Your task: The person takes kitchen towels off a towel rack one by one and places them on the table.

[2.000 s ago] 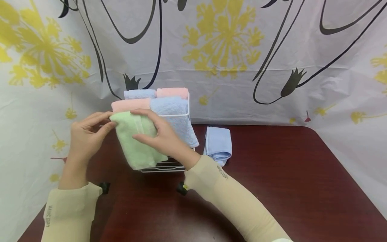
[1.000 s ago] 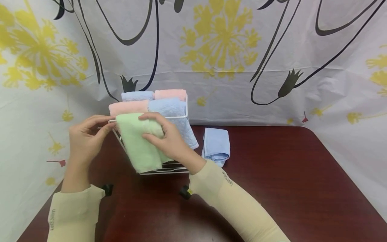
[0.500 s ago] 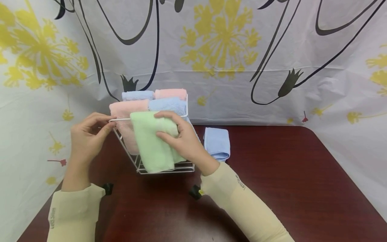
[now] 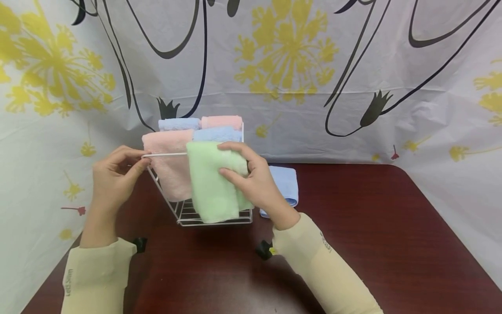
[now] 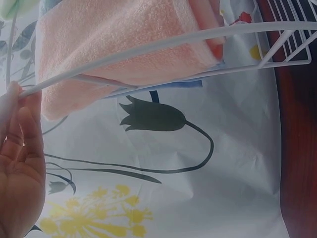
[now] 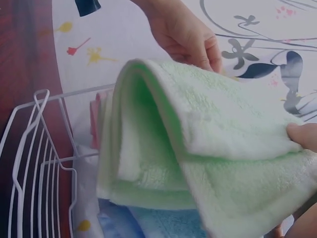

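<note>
The green towel (image 4: 213,183) is a soft, pale mint terry cloth folded into several layers, its plush pile and rounded fold plain in the right wrist view (image 6: 198,158). It hangs over the front bar of the white wire rack (image 4: 184,216), at the right half of that bar, draping down toward the rack's base. The right hand (image 4: 251,181) grasps it from 3 o'clock, thumb on top of the fold and fingers curled across its face. Just beside it at 9 o'clock hangs a pink towel (image 4: 170,168) on the same front bar. The left hand (image 4: 113,179) pinches the bar's left end between thumb and fingertips, as the left wrist view (image 5: 20,163) confirms.

Behind, at 12 o'clock, a blue towel (image 4: 178,124), a second pink towel (image 4: 221,121) and another blue one (image 4: 217,134) sit on higher rungs. A folded blue towel (image 4: 286,185) lies flat on the dark red-brown wooden table (image 4: 372,226) at 3 o'clock from the rack, partly hidden by the right hand. A white curtain (image 4: 298,65) printed with yellow flowers and black stems encloses the table on all far sides.
</note>
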Action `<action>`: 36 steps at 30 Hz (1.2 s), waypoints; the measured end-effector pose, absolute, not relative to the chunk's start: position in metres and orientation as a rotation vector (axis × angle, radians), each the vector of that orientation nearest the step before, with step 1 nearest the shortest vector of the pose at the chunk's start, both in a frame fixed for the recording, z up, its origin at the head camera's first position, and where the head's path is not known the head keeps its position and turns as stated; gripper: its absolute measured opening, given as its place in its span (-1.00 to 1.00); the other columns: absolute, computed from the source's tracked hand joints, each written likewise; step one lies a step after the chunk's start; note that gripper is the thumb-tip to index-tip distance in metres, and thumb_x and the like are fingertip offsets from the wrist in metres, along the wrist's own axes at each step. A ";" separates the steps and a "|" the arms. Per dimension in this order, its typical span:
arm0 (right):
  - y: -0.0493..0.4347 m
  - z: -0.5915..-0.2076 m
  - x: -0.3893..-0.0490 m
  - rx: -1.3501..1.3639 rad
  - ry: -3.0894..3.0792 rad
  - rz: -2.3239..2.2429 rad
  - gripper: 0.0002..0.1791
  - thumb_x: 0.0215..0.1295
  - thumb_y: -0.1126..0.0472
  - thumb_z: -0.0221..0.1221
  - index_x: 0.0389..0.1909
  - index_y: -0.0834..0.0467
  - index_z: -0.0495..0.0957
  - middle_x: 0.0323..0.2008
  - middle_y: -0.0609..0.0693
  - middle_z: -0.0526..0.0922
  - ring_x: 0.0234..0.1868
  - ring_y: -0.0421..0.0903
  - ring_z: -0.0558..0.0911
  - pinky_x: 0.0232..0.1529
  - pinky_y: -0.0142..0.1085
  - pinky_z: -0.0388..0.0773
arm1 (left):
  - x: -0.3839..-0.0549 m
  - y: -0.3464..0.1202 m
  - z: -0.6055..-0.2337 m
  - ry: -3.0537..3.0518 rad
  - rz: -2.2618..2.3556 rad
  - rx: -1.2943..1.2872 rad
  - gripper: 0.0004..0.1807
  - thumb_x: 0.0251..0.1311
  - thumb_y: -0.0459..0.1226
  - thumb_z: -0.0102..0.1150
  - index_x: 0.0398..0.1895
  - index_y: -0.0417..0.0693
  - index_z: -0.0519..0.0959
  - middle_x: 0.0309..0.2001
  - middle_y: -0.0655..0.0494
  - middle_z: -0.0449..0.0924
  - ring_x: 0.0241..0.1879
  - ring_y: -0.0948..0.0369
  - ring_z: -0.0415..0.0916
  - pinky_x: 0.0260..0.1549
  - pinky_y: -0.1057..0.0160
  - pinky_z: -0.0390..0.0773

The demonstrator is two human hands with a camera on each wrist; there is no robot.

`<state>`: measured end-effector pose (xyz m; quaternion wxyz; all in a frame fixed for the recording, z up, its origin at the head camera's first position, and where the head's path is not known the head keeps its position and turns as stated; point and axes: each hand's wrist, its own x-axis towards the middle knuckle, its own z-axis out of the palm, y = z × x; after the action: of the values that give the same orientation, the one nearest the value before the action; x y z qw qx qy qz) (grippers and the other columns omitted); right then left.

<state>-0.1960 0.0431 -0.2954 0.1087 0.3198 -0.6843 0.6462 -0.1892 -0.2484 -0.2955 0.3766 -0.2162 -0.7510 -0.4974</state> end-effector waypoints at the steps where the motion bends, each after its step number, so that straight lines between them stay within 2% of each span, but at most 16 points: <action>1: 0.044 -0.295 -0.196 0.937 -2.015 1.887 -0.54 0.27 0.38 0.28 0.19 0.12 0.51 0.13 0.05 0.59 -0.20 -0.15 0.60 -0.28 -0.23 0.68 | -0.189 -0.249 -0.296 -1.925 -1.266 -0.548 -0.85 0.06 -0.67 0.25 -0.27 -0.52 0.65 -0.40 0.38 0.61 -0.47 0.46 0.52 -0.45 0.59 0.50; 6: 0.047 -0.296 -0.195 0.900 -2.034 1.772 -0.54 0.24 0.35 0.32 0.16 0.11 0.54 0.06 0.06 0.56 -0.11 -0.14 0.45 -0.27 -0.28 0.62 | -0.189 -0.249 -0.297 -1.937 -1.247 -0.539 -0.87 0.06 -0.67 0.25 -0.29 -0.51 0.66 -0.42 0.41 0.60 -0.49 0.47 0.50 -0.47 0.58 0.50; 10: 0.048 -0.295 -0.196 0.865 -2.062 1.672 -0.54 0.23 0.32 0.34 0.16 0.09 0.55 0.05 0.05 0.53 0.09 -0.11 0.23 -0.17 -0.23 0.56 | -0.189 -0.250 -0.297 -1.931 -1.255 -0.542 -0.88 0.07 -0.66 0.26 -0.30 -0.53 0.65 -0.42 0.40 0.60 -0.50 0.46 0.49 -0.48 0.58 0.50; 13: 0.048 -0.293 -0.197 0.881 -2.074 1.638 -0.51 0.24 0.32 0.33 0.19 0.08 0.51 0.14 0.03 0.55 0.33 -0.08 0.09 0.01 -0.14 0.51 | -0.189 -0.250 -0.296 -1.932 -1.256 -0.539 -0.89 0.08 -0.65 0.26 -0.30 -0.53 0.65 -0.43 0.41 0.59 -0.52 0.45 0.47 -0.50 0.58 0.49; 17: 0.049 -0.289 -0.199 0.941 -2.053 1.640 -0.45 0.22 0.35 0.33 0.23 0.10 0.44 0.25 0.03 0.47 0.46 -0.08 0.13 0.11 -0.11 0.50 | -0.190 -0.250 -0.295 -1.932 -1.261 -0.533 -0.90 0.08 -0.65 0.25 -0.31 -0.54 0.65 -0.43 0.42 0.58 -0.54 0.45 0.45 -0.52 0.58 0.49; 21: 0.050 -0.283 -0.202 1.009 -2.031 1.685 -0.39 0.23 0.39 0.31 0.28 0.11 0.37 0.29 0.05 0.41 0.12 -0.08 0.52 -0.15 -0.18 0.68 | -0.190 -0.250 -0.295 -1.924 -1.266 -0.532 -0.90 0.07 -0.66 0.25 -0.31 -0.54 0.65 -0.44 0.41 0.58 -0.55 0.44 0.45 -0.52 0.58 0.49; 24: 0.050 -0.280 -0.205 1.037 -2.002 1.722 -0.35 0.23 0.41 0.29 0.32 0.13 0.31 0.28 0.06 0.40 -0.10 -0.05 0.58 -0.27 -0.21 0.69 | -0.189 -0.251 -0.294 -1.928 -1.259 -0.534 -0.89 0.07 -0.66 0.25 -0.31 -0.54 0.65 -0.43 0.42 0.58 -0.55 0.44 0.46 -0.51 0.58 0.50; 28: 0.048 -0.278 -0.208 1.036 -1.920 1.816 -0.27 0.21 0.47 0.28 0.37 0.17 0.22 0.33 0.09 0.32 -0.06 -0.02 0.56 -0.24 -0.17 0.68 | -0.191 -0.252 -0.294 -1.938 -1.246 -0.534 -0.89 0.07 -0.66 0.26 -0.30 -0.53 0.65 -0.43 0.45 0.58 -0.54 0.45 0.46 -0.52 0.58 0.50; 33: 0.046 -0.275 -0.211 0.974 -1.843 1.898 -0.19 0.19 0.50 0.26 0.42 0.14 0.12 0.22 0.17 0.36 -0.07 -0.02 0.56 -0.25 -0.12 0.70 | -0.193 -0.252 -0.295 -1.942 -1.236 -0.532 -0.89 0.07 -0.65 0.26 -0.30 -0.51 0.66 -0.43 0.45 0.57 -0.54 0.45 0.46 -0.52 0.58 0.49; 36: 0.045 -0.275 -0.212 0.936 -1.810 1.911 -0.16 0.19 0.50 0.27 0.43 0.13 0.10 0.24 0.16 0.34 -0.04 -0.04 0.57 -0.22 -0.12 0.71 | -0.193 -0.252 -0.296 -1.941 -1.233 -0.530 -0.89 0.08 -0.65 0.26 -0.30 -0.51 0.66 -0.43 0.45 0.57 -0.55 0.45 0.46 -0.52 0.58 0.48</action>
<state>-0.2120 0.0453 -0.2746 0.1732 0.3300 -0.6382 0.6737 -0.1932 -0.2519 -0.2957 0.3811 -0.2076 -0.7604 -0.4832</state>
